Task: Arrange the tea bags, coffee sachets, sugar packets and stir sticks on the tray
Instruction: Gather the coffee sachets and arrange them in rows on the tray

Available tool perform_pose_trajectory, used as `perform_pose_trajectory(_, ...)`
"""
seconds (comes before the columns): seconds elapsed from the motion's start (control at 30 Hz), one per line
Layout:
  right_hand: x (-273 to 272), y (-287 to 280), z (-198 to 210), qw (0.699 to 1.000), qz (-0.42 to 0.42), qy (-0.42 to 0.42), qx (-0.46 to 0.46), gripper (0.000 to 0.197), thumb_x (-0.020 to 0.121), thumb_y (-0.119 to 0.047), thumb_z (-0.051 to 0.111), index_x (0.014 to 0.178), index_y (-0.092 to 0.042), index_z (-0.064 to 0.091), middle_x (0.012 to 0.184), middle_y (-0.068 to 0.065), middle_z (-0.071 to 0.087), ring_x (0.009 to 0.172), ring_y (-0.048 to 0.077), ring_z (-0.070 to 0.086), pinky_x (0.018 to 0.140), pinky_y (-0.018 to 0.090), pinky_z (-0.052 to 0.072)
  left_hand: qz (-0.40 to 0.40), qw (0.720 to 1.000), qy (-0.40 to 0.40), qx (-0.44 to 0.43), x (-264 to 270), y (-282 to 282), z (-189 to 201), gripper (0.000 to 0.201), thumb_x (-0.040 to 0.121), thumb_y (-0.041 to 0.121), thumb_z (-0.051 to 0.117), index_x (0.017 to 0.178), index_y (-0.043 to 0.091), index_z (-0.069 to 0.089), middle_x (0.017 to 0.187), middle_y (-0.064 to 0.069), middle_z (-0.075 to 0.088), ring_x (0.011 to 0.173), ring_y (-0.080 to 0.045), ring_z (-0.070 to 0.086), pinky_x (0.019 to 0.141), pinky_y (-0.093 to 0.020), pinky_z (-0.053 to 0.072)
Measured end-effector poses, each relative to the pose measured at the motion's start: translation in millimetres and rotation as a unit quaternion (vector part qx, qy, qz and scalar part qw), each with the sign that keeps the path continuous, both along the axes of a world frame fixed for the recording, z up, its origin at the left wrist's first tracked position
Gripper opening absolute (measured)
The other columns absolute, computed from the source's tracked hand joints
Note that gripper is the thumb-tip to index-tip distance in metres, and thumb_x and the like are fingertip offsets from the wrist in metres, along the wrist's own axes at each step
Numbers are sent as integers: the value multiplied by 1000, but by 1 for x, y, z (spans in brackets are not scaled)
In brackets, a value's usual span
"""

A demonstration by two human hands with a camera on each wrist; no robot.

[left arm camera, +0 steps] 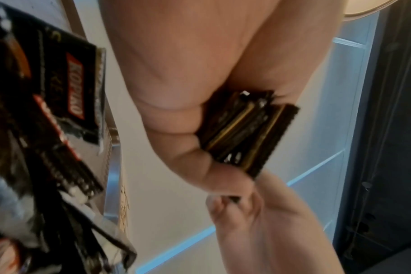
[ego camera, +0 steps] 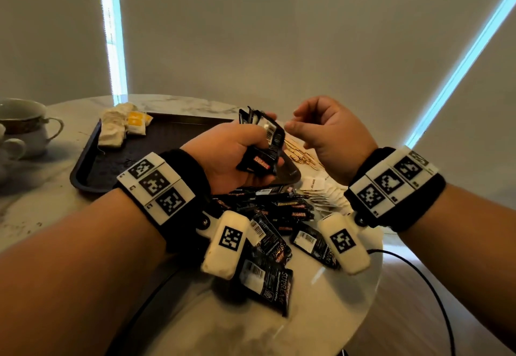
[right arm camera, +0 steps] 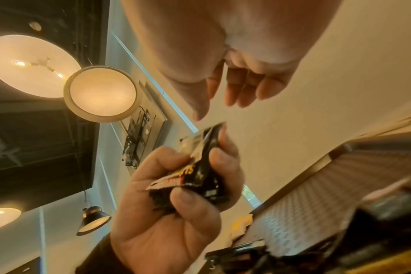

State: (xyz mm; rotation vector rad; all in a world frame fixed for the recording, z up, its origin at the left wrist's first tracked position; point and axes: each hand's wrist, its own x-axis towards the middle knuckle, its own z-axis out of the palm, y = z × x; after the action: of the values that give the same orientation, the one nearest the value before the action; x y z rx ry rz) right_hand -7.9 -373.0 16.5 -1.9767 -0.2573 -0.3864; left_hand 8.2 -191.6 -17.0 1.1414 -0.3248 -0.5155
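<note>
My left hand [ego camera: 234, 151] grips a stack of black coffee sachets [ego camera: 262, 143] above the near right corner of the dark tray [ego camera: 92, 165]; the same stack [left arm camera: 246, 133] shows edge-on in the left wrist view and held stack [right arm camera: 195, 176] in the right wrist view. My right hand [ego camera: 321, 129] hovers just right of the stack, fingers loosely curled, holding nothing [right arm camera: 223, 96]. More black sachets [ego camera: 268, 232] lie in a heap on the table below my wrists. Tea bags [ego camera: 120, 126] sit in the tray's far left corner. White sugar packets [ego camera: 326, 190] and wooden stir sticks [ego camera: 298, 154] lie right of the tray.
The round marble table [ego camera: 307, 308] ends close on the right, with a black cable [ego camera: 418, 274] hanging past its edge. Two white cups [ego camera: 25, 126] stand at the far left. Most of the tray's floor is bare.
</note>
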Motion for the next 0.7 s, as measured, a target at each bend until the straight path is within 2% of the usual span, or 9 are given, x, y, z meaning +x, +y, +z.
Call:
perform_pose_trajectory(0.07,-5,-15,1,991,-23,55,-118,14,89,-19,72,97,-17,62,93,3,65,78,12,60,64,24,48,30,999,0,-26,5,3,-1,55,92,-5,39,138,24,50,115,-19,62,95,-29,63,60,-41,56)
perform_pose_trajectory(0.1,-10,-24,-2,976,-18,102,-189,16,88,-24,72,98,-17,62,94,3,67,78,12,59,65,26,47,43,998,0,-35,7,5,-1,58,91,-6,38,140,24,48,115,-18,61,94,-28,62,60,-41,56)
perform_pose_trajectory(0.17,-18,-42,-11,924,7,208,-320,24,83,-33,76,96,-19,62,92,3,69,79,17,63,69,32,54,63,997,0,-43,10,7,-2,56,92,-4,37,141,21,45,113,-17,62,92,-25,61,59,-40,56)
perform_pose_trajectory(0.23,-27,-50,-20,867,26,289,-406,32,76,-39,82,92,-21,63,91,3,70,84,23,66,81,41,59,74,997,-3,-37,11,7,-2,49,93,-2,37,137,17,46,112,-16,60,92,-25,60,59,-39,56)
perform_pose_trajectory(0.3,-33,-49,-27,835,36,327,-442,36,69,-42,87,88,-23,62,90,1,71,84,20,66,82,40,58,79,996,4,-34,12,6,-4,49,93,-1,39,139,15,47,109,-13,57,94,-26,60,63,-41,58)
perform_pose_trajectory(0.4,-38,-42,-38,805,49,326,-494,40,66,-43,89,85,-24,60,86,-4,68,80,14,59,71,31,51,75,996,22,-36,10,3,-4,49,95,5,46,141,23,49,106,-10,57,97,-28,65,73,-52,60)
perform_pose_trajectory(0.47,-41,-39,-43,795,50,318,-515,43,66,-40,89,84,-24,54,84,-6,64,77,13,55,66,29,47,75,996,21,-38,9,3,-3,46,97,8,49,141,23,50,104,-10,57,88,-25,66,77,-52,60)
perform_pose_trajectory(0.53,-41,-40,-42,792,48,316,-520,46,66,-37,89,83,-25,49,82,-5,62,75,13,52,64,27,43,79,996,18,-47,8,3,-2,48,97,10,51,144,20,49,100,-9,58,77,-22,64,73,-45,60)
perform_pose_trajectory(0.7,-40,-46,-39,800,36,318,-508,42,71,-27,87,86,-25,48,88,-5,61,80,14,54,65,27,45,80,996,23,-43,5,2,0,44,100,15,53,142,23,50,101,-9,64,72,-21,64,66,-37,57)
